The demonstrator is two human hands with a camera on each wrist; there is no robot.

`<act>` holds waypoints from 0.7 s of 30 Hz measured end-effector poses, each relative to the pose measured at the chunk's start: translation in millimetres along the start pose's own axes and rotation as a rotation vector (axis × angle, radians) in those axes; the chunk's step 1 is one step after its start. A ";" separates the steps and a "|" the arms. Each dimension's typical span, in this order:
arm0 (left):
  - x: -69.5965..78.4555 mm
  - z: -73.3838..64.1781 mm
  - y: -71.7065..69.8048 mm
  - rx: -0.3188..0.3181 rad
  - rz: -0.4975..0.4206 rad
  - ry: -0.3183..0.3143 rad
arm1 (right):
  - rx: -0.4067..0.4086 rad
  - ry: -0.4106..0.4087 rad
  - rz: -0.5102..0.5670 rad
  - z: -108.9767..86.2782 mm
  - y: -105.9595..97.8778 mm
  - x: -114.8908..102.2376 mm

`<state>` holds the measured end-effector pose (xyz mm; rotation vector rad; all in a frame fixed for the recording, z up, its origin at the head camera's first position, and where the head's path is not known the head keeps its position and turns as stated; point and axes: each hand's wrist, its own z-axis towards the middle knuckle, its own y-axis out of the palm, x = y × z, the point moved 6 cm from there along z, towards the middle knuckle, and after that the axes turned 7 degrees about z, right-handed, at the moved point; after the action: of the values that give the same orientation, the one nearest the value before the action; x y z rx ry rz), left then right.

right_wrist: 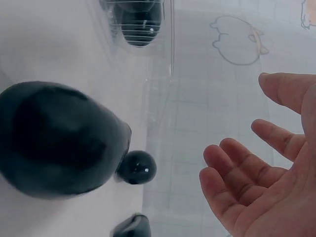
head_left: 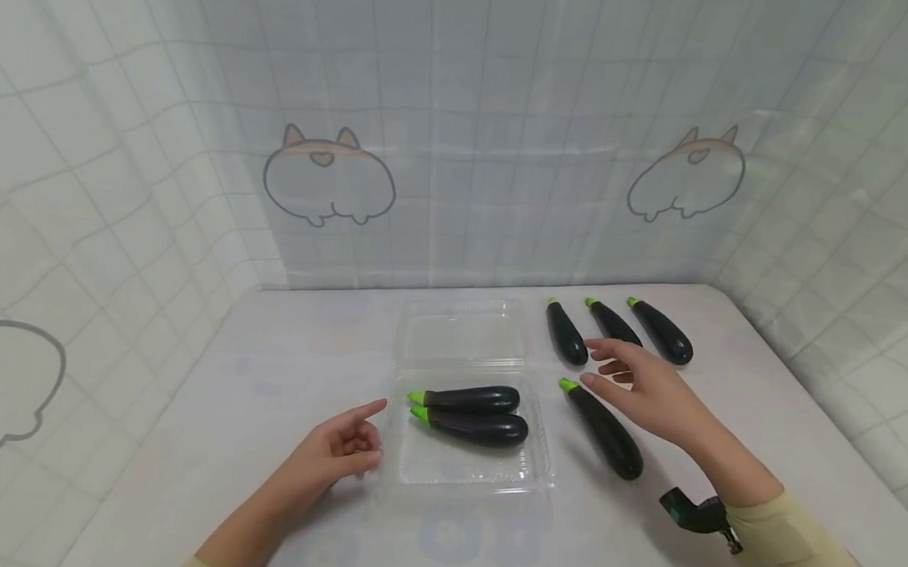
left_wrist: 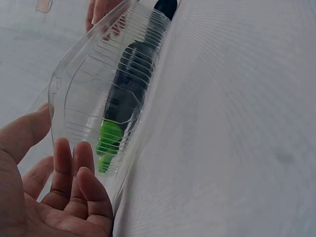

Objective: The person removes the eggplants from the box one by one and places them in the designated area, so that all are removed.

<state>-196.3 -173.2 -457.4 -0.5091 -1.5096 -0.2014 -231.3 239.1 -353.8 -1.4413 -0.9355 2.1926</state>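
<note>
A clear plastic clamshell box lies with its lid folded back. Two dark eggplants with green stems lie side by side in its base: a rear eggplant and a front eggplant. At the box's left side is my left hand, index finger stretched out, the others loosely bent; in the left wrist view, a fingertip meets the box's rim. My right hand hovers with relaxed, spread fingers, holding nothing. Below it, a loose eggplant lies slantwise right of the box.
Behind the right hand lie three more eggplants: a left one, a middle one, partly hidden by the hand, and a right one. White grid-patterned sheeting encloses the white table at the back and sides.
</note>
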 end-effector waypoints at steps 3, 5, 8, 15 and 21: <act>0.1 0.7 -0.3 0.004 0.003 -0.007 | -0.013 -0.006 -0.004 3.9 1.0 -3.0; 0.4 0.7 -0.5 0.005 0.005 -0.008 | -0.018 -0.005 -0.003 5.9 1.9 -5.1; 1.4 0.9 -0.4 0.003 0.003 0.003 | -0.026 -0.006 0.003 8.5 4.2 -8.3; 2.5 1.0 -0.3 0.010 0.000 -0.018 | -0.043 -0.031 -0.011 16.5 14.3 -17.1; 1.4 -0.2 0.3 0.012 -0.006 -0.031 | -0.072 -0.074 -0.027 23.3 26.1 -26.6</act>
<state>-195.8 -172.8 -456.1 -0.5001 -1.5419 -0.1903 -239.7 196.3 -347.9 -1.3789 -1.0627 2.2272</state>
